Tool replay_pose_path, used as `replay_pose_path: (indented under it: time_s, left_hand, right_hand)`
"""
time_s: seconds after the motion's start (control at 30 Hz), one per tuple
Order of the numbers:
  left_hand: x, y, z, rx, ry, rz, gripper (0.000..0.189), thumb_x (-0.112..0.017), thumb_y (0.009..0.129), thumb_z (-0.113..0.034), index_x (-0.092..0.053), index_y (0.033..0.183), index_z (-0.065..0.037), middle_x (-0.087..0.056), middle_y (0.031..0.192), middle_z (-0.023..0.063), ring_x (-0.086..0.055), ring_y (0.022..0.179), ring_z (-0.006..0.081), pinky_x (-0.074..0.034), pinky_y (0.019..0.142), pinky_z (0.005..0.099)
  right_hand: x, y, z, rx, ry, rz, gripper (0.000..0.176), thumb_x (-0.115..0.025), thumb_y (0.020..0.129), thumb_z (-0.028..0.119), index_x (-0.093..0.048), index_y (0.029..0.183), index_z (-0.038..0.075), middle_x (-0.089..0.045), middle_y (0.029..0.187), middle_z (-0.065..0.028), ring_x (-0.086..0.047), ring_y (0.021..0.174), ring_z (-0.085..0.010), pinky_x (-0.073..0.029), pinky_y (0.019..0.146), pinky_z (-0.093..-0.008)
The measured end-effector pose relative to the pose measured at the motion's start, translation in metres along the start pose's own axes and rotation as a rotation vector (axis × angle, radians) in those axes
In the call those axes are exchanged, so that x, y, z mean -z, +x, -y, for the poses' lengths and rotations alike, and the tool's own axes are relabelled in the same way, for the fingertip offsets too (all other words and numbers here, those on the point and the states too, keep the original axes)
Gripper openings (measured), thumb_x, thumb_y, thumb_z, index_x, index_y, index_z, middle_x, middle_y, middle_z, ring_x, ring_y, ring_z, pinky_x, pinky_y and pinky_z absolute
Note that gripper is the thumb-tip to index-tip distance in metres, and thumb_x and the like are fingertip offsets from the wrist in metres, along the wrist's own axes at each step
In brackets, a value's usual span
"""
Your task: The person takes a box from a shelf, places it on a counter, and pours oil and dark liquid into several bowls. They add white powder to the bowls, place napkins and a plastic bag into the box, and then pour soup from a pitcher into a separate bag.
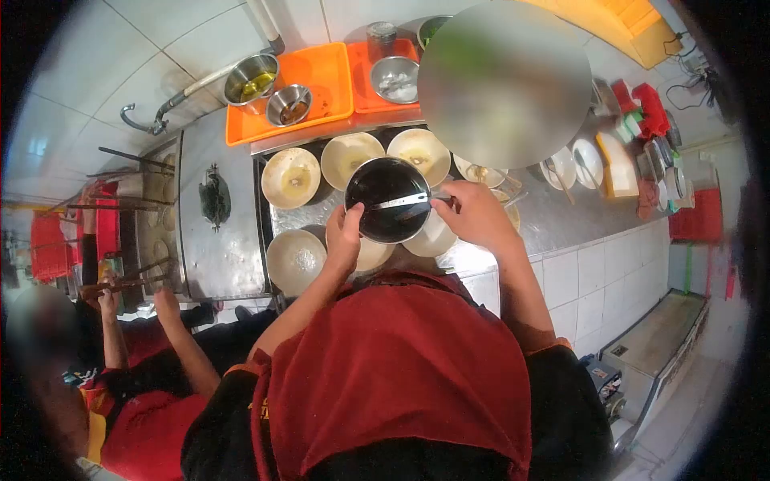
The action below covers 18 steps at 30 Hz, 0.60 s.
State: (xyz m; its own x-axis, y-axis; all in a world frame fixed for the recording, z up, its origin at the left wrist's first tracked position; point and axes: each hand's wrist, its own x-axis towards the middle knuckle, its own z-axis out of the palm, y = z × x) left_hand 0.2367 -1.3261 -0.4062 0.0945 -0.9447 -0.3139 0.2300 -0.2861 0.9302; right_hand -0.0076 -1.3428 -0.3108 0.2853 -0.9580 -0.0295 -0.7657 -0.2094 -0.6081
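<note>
A round bowl of dark liquid [385, 218] is held up in front of me, over the pale bowls on the counter. Across its top lies a flat metal strip with holes, like a spoon handle [399, 202]. My left hand [346, 232] is closed on the left rim, thumb on top. My right hand [475, 212] is closed at the right rim, beside the strip's end; whether it also pinches the strip is hidden. Behind stand pale bowls with a little yellowish liquid, such as the left one [290, 178]. Another pale bowl [297, 263] sits nearer, left of my hands.
Orange trays [333, 76] at the back carry a metal pot of yellow liquid [251, 78] and a bowl of white stuff [395, 80]. A dark bundle [214, 198] lies on the steel surface. At left, a co-worker's hands [108, 301] hold sticks. White spoons [588, 163] lie right.
</note>
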Motion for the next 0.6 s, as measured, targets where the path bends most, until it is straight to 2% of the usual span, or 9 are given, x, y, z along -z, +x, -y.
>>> replay_pose_path:
  time_s: [0.03, 0.1, 0.13, 0.2, 0.23, 0.3, 0.33, 0.47, 0.6]
  left_hand:
    - [-0.003, 0.000, -0.001, 0.010, -0.062, -0.014, 0.035, -0.059, 0.094, -0.033, -0.061, 0.100, 0.001, -0.061, 0.084, 0.0037, -0.052, 0.072, 0.0117, -0.041, 0.063, 0.0272]
    - [0.000, 0.005, 0.004, -0.028, -0.036, 0.027, 0.035, -0.059, 0.094, -0.032, -0.061, 0.102, 0.001, -0.062, 0.087, 0.0046, -0.053, 0.076, 0.0118, -0.042, 0.066, 0.0267]
    - [0.001, 0.005, 0.002, -0.066, -0.007, 0.065, 0.035, -0.058, 0.094, -0.031, -0.062, 0.104, 0.002, -0.063, 0.090, 0.0055, -0.055, 0.079, 0.0118, -0.042, 0.069, 0.0262]
    - [-0.003, 0.003, -0.004, -0.077, 0.035, 0.059, 0.037, -0.059, 0.094, -0.032, -0.062, 0.107, 0.003, -0.064, 0.094, 0.0067, -0.056, 0.084, 0.0123, -0.043, 0.073, 0.0264]
    - [-0.006, 0.001, -0.006, -0.087, 0.077, 0.052, 0.039, -0.059, 0.094, -0.032, -0.061, 0.110, 0.003, -0.065, 0.097, 0.0078, -0.057, 0.088, 0.0128, -0.043, 0.077, 0.0265]
    - [-0.007, 0.005, -0.001, -0.081, 0.052, 0.055, 0.040, -0.060, 0.094, -0.032, -0.061, 0.112, 0.004, -0.065, 0.100, 0.0089, -0.058, 0.090, 0.0136, -0.044, 0.080, 0.0275]
    - [-0.008, 0.007, 0.000, -0.079, 0.027, 0.056, 0.041, -0.060, 0.093, -0.032, -0.060, 0.114, 0.004, -0.066, 0.103, 0.0099, -0.058, 0.092, 0.0143, -0.044, 0.082, 0.0286]
    - [-0.011, 0.008, 0.003, -0.115, 0.092, 0.065, 0.044, -0.063, 0.092, -0.032, -0.059, 0.116, 0.004, -0.065, 0.104, 0.0109, -0.058, 0.093, 0.0152, -0.044, 0.085, 0.0298]
    - [-0.014, 0.011, 0.008, -0.040, 0.133, 0.021, 0.047, -0.066, 0.091, -0.033, -0.059, 0.117, 0.005, -0.066, 0.103, 0.0112, -0.058, 0.093, 0.0154, -0.045, 0.085, 0.0297]
  right_hand:
    - [0.005, -0.003, 0.004, -0.002, -0.001, -0.001, 0.026, -0.068, 0.086, 0.028, -0.067, 0.094, 0.003, -0.064, 0.073, -0.0170, -0.064, 0.069, -0.0342, -0.051, 0.067, -0.0437]
    - [0.011, -0.006, 0.013, -0.107, -0.058, -0.012, 0.024, -0.070, 0.084, 0.028, -0.069, 0.096, 0.007, -0.065, 0.088, -0.0146, -0.064, 0.082, -0.0335, -0.051, 0.073, -0.0450]
    - [0.008, -0.004, 0.016, -0.106, -0.059, -0.012, 0.024, -0.070, 0.084, 0.028, -0.069, 0.096, 0.007, -0.065, 0.088, -0.0146, -0.064, 0.082, -0.0335, -0.051, 0.073, -0.0450]
    - [0.000, 0.001, 0.023, 0.214, -0.208, -0.442, 0.026, -0.072, 0.083, 0.025, -0.069, 0.104, 0.010, -0.060, 0.108, -0.0110, -0.058, 0.098, -0.0301, -0.048, 0.080, -0.0429]
    - [-0.002, 0.004, 0.022, 0.216, -0.211, -0.443, 0.026, -0.072, 0.083, 0.025, -0.069, 0.104, 0.010, -0.060, 0.108, -0.0110, -0.058, 0.098, -0.0301, -0.048, 0.080, -0.0429]
    - [-0.011, 0.007, 0.016, 0.283, -0.370, -0.185, 0.032, -0.074, 0.080, 0.030, -0.070, 0.106, 0.012, -0.053, 0.119, -0.0093, -0.050, 0.109, -0.0311, -0.044, 0.088, -0.0422]
    - [-0.017, 0.010, 0.011, 0.279, -0.398, -0.170, 0.030, -0.074, 0.079, 0.031, -0.069, 0.101, 0.012, -0.055, 0.112, -0.0085, -0.050, 0.108, -0.0291, -0.043, 0.090, -0.0411]
    - [-0.023, 0.012, 0.005, 0.208, -0.363, -0.140, 0.020, -0.073, 0.078, 0.026, -0.068, 0.092, 0.012, -0.055, 0.110, -0.0076, -0.048, 0.110, -0.0285, -0.042, 0.089, -0.0432]
    - [0.005, 0.007, 0.002, 0.258, -0.256, -0.219, 0.015, -0.070, 0.081, 0.024, -0.068, 0.087, 0.011, -0.058, 0.099, -0.0094, -0.054, 0.098, -0.0306, -0.046, 0.082, -0.0417]
